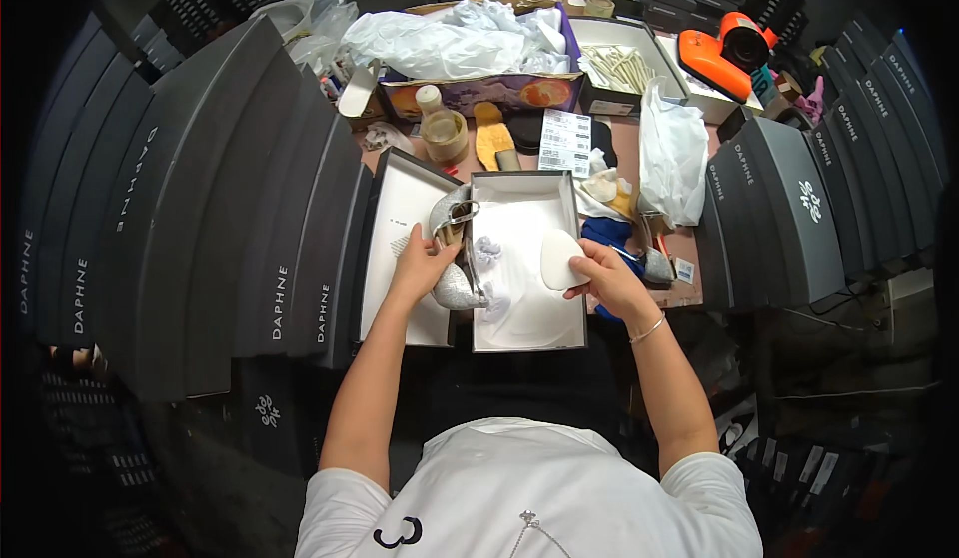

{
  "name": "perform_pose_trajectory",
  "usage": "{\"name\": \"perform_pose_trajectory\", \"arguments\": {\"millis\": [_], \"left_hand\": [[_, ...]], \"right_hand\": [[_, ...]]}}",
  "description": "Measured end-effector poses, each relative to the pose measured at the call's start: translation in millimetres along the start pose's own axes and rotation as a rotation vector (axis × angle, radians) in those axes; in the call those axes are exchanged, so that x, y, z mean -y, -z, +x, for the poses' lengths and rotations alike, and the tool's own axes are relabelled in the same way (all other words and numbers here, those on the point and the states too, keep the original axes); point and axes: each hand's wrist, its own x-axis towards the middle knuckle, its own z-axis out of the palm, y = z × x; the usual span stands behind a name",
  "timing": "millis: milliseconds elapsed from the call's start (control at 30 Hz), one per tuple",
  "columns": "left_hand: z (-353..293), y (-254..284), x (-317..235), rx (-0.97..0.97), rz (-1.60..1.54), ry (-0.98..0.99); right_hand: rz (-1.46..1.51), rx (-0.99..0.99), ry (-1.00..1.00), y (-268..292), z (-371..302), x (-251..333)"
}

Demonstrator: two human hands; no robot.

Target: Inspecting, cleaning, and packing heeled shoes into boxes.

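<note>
My left hand (425,263) is closed round the middle of a silver glittery shoe (457,288) with a strap. This shoe lies over the inner edges of an open shoe box (539,334) and its lid (381,288), which sit side by side. Crumpled white paper (487,251) rests inside the box near the shoe. Over the box's right side, my right hand (604,276) pinches a flat, white, rounded pad (558,260) between thumb and fingers. The palm side of the left hand is hidden.
Tall stacks of dark shoe boxes (240,208) rise at left, more boxes (779,218) at right. Behind stand a glue jar (443,136), a sheet of labels (565,142), a white plastic bag (672,158), a purple carton (479,97) and an orange tool (714,63).
</note>
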Motion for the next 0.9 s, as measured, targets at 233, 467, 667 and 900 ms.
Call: {"name": "perform_pose_trajectory", "arguments": {"millis": [233,467,667,900], "left_hand": [[35.9,11.0,8.1,0.04,-0.443,-0.02],[-72.8,25.8,-54.3,0.314,-1.04,0.025],[-90.6,12.0,-30.1,0.353,-1.033,-0.037],[-85.8,-10.7,-1.1,0.18,-1.023,-0.126]], "right_hand": [[-0.017,-0.078,0.144,-24.2,-13.9,-12.2],[0.233,-0.006,0.25,-58.1,-41.6,35.1],[-0.087,0.107,0.401,-97.7,-28.2,61.2],[0.014,0.359,0.103,-129.1,-26.8,43.6]]}}
